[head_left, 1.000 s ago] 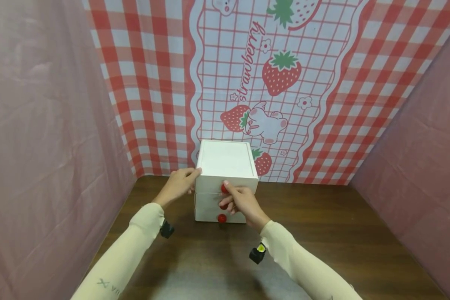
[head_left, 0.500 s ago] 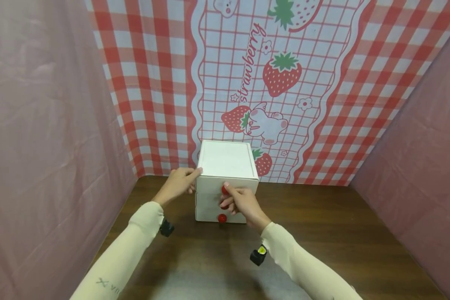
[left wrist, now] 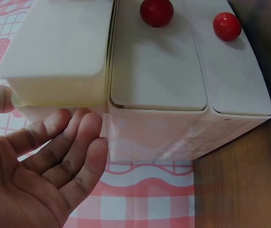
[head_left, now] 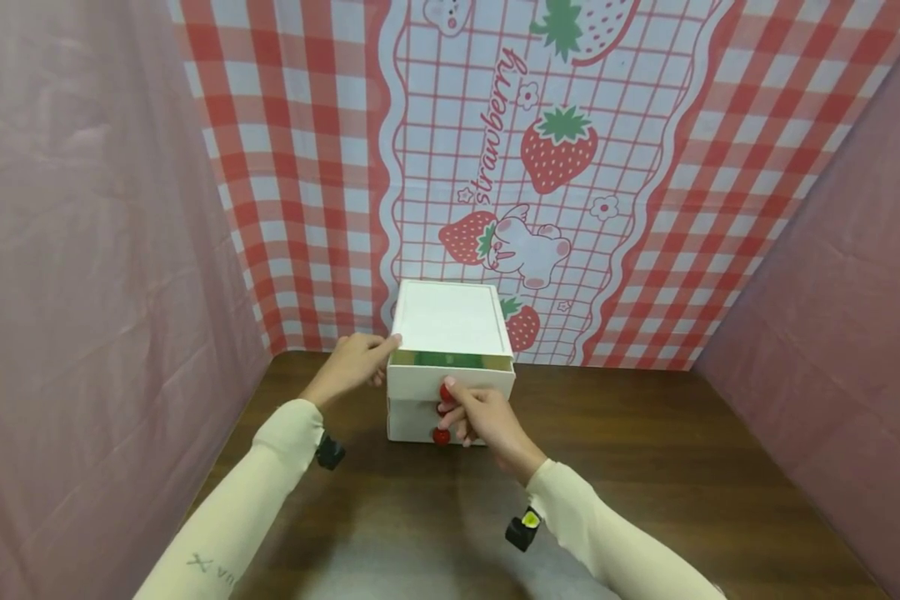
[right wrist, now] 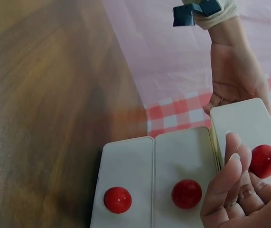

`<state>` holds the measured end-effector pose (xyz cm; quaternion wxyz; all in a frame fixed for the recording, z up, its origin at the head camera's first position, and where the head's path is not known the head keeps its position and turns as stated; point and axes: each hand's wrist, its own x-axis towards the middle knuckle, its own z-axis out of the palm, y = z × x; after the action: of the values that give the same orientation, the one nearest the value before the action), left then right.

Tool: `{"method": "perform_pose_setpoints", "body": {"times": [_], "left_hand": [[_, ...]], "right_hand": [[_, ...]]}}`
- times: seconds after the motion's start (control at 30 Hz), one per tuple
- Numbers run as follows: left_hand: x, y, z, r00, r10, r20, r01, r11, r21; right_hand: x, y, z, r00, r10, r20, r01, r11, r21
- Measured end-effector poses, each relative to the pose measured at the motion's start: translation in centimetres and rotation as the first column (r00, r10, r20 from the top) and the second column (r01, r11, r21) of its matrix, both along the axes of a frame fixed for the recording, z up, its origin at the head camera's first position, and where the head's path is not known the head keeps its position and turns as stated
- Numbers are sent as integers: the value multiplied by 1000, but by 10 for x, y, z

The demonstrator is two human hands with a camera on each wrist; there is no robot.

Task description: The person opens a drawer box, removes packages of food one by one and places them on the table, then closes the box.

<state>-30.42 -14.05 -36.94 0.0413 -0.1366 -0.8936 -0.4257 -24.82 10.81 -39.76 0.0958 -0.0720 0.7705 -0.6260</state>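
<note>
A small white drawer cabinet (head_left: 450, 317) stands on the table, with three drawers and a round red knob on each. Its top drawer (head_left: 412, 383) is pulled partway out, and a strip of green and yellow shows inside. My right hand (head_left: 491, 421) pinches the top drawer's red knob (right wrist: 262, 161) between thumb and finger; the other fingers lie loosely bent beside it. My left hand (head_left: 352, 367) rests on the cabinet's left side, thumb at the top edge. In the left wrist view its fingertips (left wrist: 90, 124) touch the side wall. The lower drawers (left wrist: 159, 66) are closed.
The brown wooden table (head_left: 630, 483) spreads around the cabinet. Close behind hangs a red-and-white checked strawberry cloth (head_left: 457, 167). Pink cloth walls stand at the left (head_left: 97, 250) and right (head_left: 832, 350). A small black camera is strapped to each wrist.
The top drawer was closed and has slid partway out toward me, with my right hand moving along on its knob. My left hand has kept its place at the cabinet's side.
</note>
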Motion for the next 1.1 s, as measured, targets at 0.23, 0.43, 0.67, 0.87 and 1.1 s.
{"method": "perform_pose_setpoints", "body": {"times": [0.23, 0.43, 0.67, 0.87, 1.1], "left_hand": [[-1, 0, 3, 1000, -13, -5, 13, 1000, -28], [-1, 0, 2, 1000, -7, 2, 8, 1000, -27], [1, 0, 2, 1000, 5, -5, -5, 999, -43], [1, 0, 4, 1000, -3, 6, 3, 999, -38], [1, 1, 2, 1000, -2, 7, 3, 999, -53]], "right_hand": [[9, 1, 2, 1000, 8, -18, -7, 1000, 17], [15, 3, 1, 999, 27, -34, -26, 999, 39], [23, 4, 0, 999, 36, -26, -35, 998, 46], [29, 5, 0, 999, 45, -17, -44, 999, 25], [35, 7, -1, 999, 45, -3, -45, 999, 13]]}}
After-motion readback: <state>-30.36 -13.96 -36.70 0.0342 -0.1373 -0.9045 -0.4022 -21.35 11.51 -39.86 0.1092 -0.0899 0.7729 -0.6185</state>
